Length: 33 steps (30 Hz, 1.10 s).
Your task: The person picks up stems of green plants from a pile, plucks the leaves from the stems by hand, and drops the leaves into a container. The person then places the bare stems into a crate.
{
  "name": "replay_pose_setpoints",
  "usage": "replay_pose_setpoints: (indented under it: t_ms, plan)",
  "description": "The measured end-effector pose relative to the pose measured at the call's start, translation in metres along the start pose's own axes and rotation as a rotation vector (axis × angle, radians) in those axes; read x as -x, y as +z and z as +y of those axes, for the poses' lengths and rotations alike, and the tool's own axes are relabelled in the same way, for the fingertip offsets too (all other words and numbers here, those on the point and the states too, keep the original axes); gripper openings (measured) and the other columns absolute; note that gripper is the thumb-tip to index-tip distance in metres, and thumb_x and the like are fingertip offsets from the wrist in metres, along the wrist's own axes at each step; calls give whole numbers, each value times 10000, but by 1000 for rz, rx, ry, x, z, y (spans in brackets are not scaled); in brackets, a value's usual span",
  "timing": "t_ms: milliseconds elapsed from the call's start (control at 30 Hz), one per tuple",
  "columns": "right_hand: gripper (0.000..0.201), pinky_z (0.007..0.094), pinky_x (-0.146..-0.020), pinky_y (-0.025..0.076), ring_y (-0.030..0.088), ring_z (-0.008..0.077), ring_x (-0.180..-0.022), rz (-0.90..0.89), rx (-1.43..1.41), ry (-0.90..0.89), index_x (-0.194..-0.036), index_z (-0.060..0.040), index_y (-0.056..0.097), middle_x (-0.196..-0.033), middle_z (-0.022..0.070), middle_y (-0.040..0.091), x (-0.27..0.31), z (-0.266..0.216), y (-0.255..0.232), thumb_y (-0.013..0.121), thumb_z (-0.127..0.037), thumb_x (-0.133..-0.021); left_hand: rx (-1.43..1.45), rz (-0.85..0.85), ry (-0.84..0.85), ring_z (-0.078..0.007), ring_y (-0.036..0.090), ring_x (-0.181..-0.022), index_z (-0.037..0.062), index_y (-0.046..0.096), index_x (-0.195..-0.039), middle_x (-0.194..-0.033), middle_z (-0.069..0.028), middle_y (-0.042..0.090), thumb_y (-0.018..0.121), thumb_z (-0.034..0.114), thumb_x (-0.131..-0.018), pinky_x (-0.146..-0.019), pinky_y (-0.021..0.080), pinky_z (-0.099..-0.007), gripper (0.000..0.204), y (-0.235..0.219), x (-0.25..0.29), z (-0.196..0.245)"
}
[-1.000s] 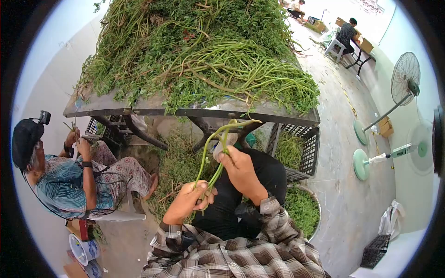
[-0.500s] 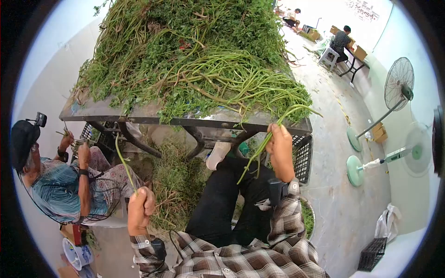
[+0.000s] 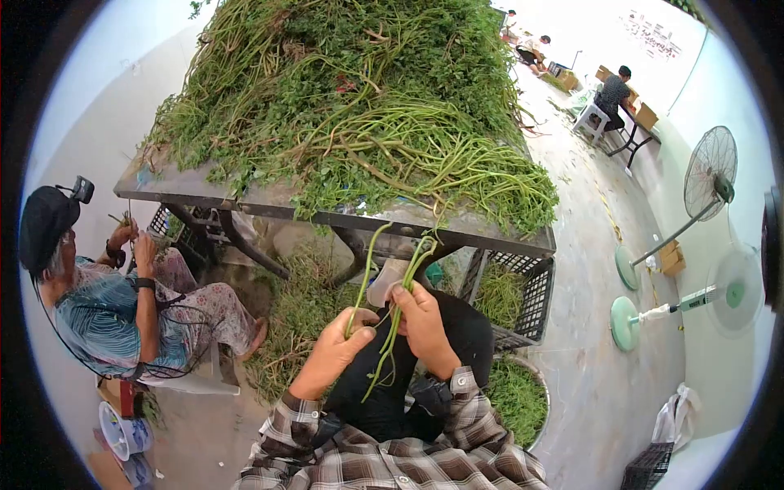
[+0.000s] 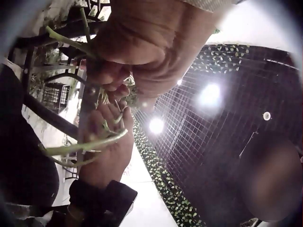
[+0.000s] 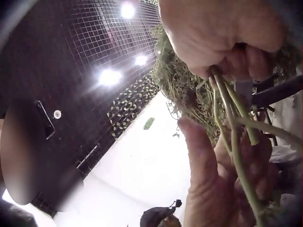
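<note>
Over the lap, my right hand [image 3: 423,325] pinches a few long green stems [image 3: 382,359], whose lower ends hang below the fingers and whose tops reach the table edge. My left hand [image 3: 336,349] is close beside it, fingers curled round a single green stem [image 3: 365,273] that stands up from the grip. In the left wrist view, cut-looking ends of a stem [image 4: 66,39] stick out of the left hand. The right wrist view has the left thumb raised, with stems [image 5: 233,123] hanging between the two hands.
Leafy greens [image 3: 351,106] are heaped on the table [image 3: 286,211] ahead. Below stand a black crate [image 3: 535,306] and a round basin of greens [image 3: 516,400]; stalks [image 3: 298,318] litter the floor. A seated person [image 3: 106,302] works at left; fans [image 3: 709,175] stand at right.
The hands were together on the stems, then spread wide apart, each with a piece. Now both have come back together over the lap. The left hand's stem looks different from the thin one before.
</note>
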State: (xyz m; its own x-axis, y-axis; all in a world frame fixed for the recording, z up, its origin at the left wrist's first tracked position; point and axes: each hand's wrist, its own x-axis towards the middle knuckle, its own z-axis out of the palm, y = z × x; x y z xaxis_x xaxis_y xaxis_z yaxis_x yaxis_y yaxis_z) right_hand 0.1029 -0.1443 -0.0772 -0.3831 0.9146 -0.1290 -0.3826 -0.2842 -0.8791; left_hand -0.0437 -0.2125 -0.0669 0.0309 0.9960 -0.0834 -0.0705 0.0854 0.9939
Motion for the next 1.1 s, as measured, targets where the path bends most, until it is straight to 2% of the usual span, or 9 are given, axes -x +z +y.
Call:
replay_pose_setpoints:
  t_ms: [67, 200, 300, 367, 500, 567, 700, 900, 1100]
  plan:
    - [193, 187, -434, 271, 357, 7, -477, 34, 32, 4, -861, -71, 541, -592, -72, 409, 2, 7, 5, 498, -242, -939, -19, 17, 62, -56, 394, -635, 19, 533, -1041, -709, 44, 424, 617, 417, -840, -579, 338, -204, 454, 4, -2, 1]
    - [212, 209, -469, 301, 377, 21, -523, 25, 201, -60, -841, -45, 529, -638, -59, 443, 3, 18, 2, 511, -235, -934, -81, -64, -29, -63, 358, -690, 43, 510, -878, -742, 47, 401, 651, 315, -833, -613, 321, -231, 309, 7, -2, 3]
    - [193, 166, -479, 347, 427, 6, -577, -21, 266, -133, -945, -61, 543, -745, -55, 477, 4, 21, 4, 500, -249, -937, -92, -68, -41, -56, 351, -664, 51, 484, -810, -712, 58, 399, 649, 245, -837, -591, 318, -224, 255, 7, -2, -5]
    - [200, 220, -569, 350, 410, 34, -659, -12, 227, -107, -852, -27, 530, -715, -33, 482, 9, 18, 7, 511, -209, -931, -25, -51, -95, -48, 343, -631, 49, 491, -779, -675, 69, 393, 647, 209, -837, -567, 310, -217, 230, 9, -1, -3]
    - [205, 218, -536, 338, 408, 33, -614, -11, 246, -148, -852, -33, 529, -690, -36, 476, 8, 21, 5, 500, -217, -937, -42, -18, -84, -36, 341, -611, 53, 499, -764, -666, 68, 407, 643, 202, -840, -545, 299, -211, 220, 9, 0, -4]
    - [205, 207, -490, 308, 379, 27, -553, -56, 169, -32, -882, -36, 532, -648, -48, 441, 12, 14, 4, 475, -221, -949, -6, 19, -120, -26, 364, -601, 53, 532, -782, -672, 61, 444, 637, 206, -844, -529, 293, -206, 196, 7, 2, -1]
    - [205, 197, -455, 274, 338, 19, -507, -88, 60, 8, -910, -36, 529, -615, -62, 394, 14, 9, 4, 449, -219, -959, 113, 104, -85, -12, 347, -498, 38, 581, -812, -619, 58, 482, 610, 222, -868, -445, 245, -190, 195, 0, -2, -17]
    - [198, 191, -455, 261, 317, 17, -511, -93, 39, 49, -884, -42, 512, -614, -73, 363, 15, 9, 6, 446, -211, -961, 118, 162, -47, -9, 351, -515, 53, 564, -795, -630, 68, 460, 576, 223, -891, -453, 250, -187, 195, 2, -3, -19]
    - [181, 225, -472, 311, 390, 63, -523, 23, 510, -202, -888, -17, 534, -603, -22, 428, 11, 21, -7, 479, -182, -938, 96, 86, -137, -12, 339, -523, 67, 530, -787, -624, 72, 419, 515, 277, -919, -455, 261, -193, 249, -8, 2, -10]
